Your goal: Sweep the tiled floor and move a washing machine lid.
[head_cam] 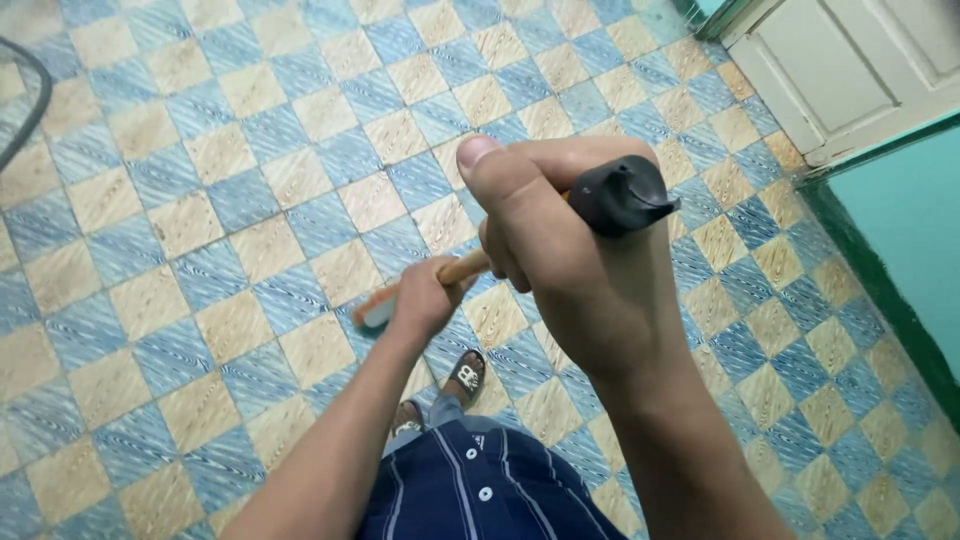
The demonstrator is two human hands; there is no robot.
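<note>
View from a head camera, looking straight down at a person's two bare hands gripping a long wooden handle [466, 267], likely of a broom or mop.

The right hand [560, 250] is closest to the camera, fist wrapped fully round the top of the handle, thumb pressed flat along it. A black plastic cap [620, 195] with a hanging loop sticks out just past the fist. This high grip looks suited to steering the stick.

The left hand [425, 295] is lower down and farther from the camera, also wrapped tight round the handle, arm stretched out. This lower grip would supply the push. The handle slants down and away to the left between the two hands. Just beyond the left hand a blurred bit of orange and pale blue-grey [377, 310] shows; whether this is the head of the tool cannot be told.

Below is a tiled floor [200, 200]: small square tiles set diagonally, alternating streaked blue and mottled sandy beige, smooth and hard-looking. One foot in a dark sandal [466, 376] stands on it, the other mostly hidden. A navy shirt [480, 490] with thin white stripes and white buttons fills the bottom centre.

At upper right, a white panelled door [850, 70] meets a teal wall [900, 220] with a dark green base.
</note>
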